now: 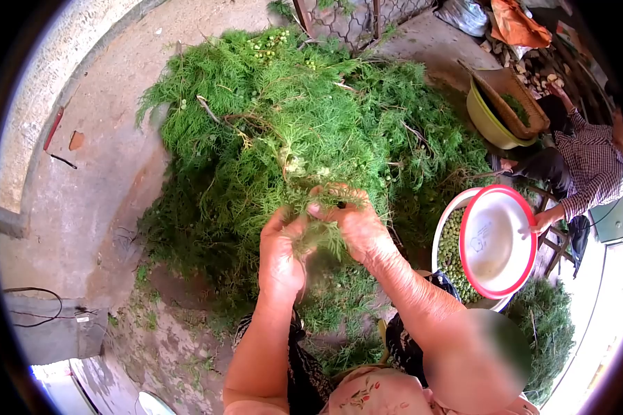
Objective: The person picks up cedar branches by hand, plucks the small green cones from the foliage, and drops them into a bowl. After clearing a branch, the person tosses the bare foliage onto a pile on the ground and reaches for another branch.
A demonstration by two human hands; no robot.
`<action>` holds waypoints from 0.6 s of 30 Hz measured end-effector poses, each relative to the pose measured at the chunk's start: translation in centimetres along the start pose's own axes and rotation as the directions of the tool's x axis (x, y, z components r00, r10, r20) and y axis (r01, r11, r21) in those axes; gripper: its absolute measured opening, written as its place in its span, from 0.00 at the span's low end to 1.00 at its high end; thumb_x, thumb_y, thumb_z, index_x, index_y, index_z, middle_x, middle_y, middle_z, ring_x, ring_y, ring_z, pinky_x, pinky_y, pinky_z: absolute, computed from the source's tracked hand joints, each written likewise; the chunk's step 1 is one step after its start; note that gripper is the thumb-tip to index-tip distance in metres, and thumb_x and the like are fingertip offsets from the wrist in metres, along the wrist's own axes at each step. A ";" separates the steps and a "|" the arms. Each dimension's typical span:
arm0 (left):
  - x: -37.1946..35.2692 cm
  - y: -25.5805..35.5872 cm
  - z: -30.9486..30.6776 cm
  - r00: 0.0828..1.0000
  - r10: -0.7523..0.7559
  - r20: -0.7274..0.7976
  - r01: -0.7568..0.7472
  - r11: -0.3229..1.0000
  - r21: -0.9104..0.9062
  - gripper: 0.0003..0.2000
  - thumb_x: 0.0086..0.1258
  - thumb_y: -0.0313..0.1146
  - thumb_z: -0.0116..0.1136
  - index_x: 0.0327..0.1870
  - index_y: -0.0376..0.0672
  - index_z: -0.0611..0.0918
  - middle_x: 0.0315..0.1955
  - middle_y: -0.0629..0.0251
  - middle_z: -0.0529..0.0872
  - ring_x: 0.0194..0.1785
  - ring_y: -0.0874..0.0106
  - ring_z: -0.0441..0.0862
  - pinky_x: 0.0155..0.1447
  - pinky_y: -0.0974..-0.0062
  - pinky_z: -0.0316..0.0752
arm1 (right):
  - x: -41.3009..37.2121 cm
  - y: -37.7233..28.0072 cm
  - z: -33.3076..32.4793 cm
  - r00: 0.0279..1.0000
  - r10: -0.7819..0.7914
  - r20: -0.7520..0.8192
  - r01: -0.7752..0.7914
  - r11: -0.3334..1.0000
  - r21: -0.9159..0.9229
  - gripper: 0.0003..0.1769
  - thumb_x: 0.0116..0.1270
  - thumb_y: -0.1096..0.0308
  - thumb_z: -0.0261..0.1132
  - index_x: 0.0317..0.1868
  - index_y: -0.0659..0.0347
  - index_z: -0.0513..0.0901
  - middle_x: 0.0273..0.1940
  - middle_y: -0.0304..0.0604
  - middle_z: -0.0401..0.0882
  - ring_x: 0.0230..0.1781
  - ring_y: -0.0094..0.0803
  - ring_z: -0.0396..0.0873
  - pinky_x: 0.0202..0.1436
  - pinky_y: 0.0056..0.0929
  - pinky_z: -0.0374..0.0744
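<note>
My left hand (282, 257) is closed around the lower part of a feathery green sprig (329, 238). Just right of it, the fingers of my right hand (353, 225) pinch the same sprig near its top. Both hands are close together above a big heap of cut evergreen branches (256, 124). Small pale green cones (294, 164) show on the foliage beyond my fingertips. What exactly lies between the right fingertips is partly hidden by leaves.
At right, a basin (451, 242) holds many green cones; a red-rimmed white basin (498, 242) tilts over it, gripped by a co-worker's hand (548, 220). Farther back stands a yellow tub (483, 114) with a woven basket (512, 104). More branches (547, 325) lie at lower right.
</note>
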State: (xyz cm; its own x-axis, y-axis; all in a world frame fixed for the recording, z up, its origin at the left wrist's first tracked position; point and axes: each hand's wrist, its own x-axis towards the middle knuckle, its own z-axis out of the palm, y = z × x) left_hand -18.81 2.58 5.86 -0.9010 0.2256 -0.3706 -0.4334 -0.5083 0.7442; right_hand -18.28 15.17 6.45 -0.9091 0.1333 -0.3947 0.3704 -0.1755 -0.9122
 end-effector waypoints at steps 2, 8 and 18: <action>0.0 0.2 0.1 0.996 -0.050 -0.074 0.041 0.991 -0.127 0.09 0.66 0.26 0.51 0.46 0.40 0.77 0.34 0.71 0.81 0.32 0.79 0.78 0.28 0.80 0.71 | 1.0 2.2 -0.7 0.921 -0.362 0.141 0.386 0.895 -0.225 0.17 0.58 0.64 0.67 0.47 0.58 0.78 0.43 0.45 0.78 0.42 0.27 0.76 0.47 0.27 0.74; 0.7 -0.3 -0.4 0.996 0.025 -0.080 -0.023 0.999 0.023 0.08 0.66 0.30 0.53 0.44 0.39 0.78 0.34 0.70 0.83 0.32 0.77 0.79 0.29 0.81 0.72 | 1.4 3.0 0.1 0.983 -0.159 0.087 0.152 0.984 0.088 0.15 0.59 0.65 0.66 0.46 0.58 0.78 0.38 0.41 0.79 0.41 0.27 0.76 0.45 0.25 0.75; 0.1 0.6 0.5 0.990 -0.057 -0.126 0.053 0.998 -0.036 0.11 0.64 0.37 0.57 0.36 0.39 0.74 0.24 0.63 0.79 0.19 0.75 0.74 0.20 0.81 0.68 | 0.0 0.8 0.6 0.969 0.090 0.228 -0.196 0.845 0.498 0.09 0.60 0.72 0.64 0.38 0.62 0.73 0.24 0.39 0.73 0.19 0.23 0.71 0.20 0.22 0.70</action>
State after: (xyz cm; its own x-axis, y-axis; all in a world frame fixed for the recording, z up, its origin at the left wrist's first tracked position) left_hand -19.19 2.72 6.53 -0.8649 0.1477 -0.4797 -0.4795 -0.5253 0.7030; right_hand -18.11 14.48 5.81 -0.8913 -0.1095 -0.4399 0.3961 -0.6601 -0.6383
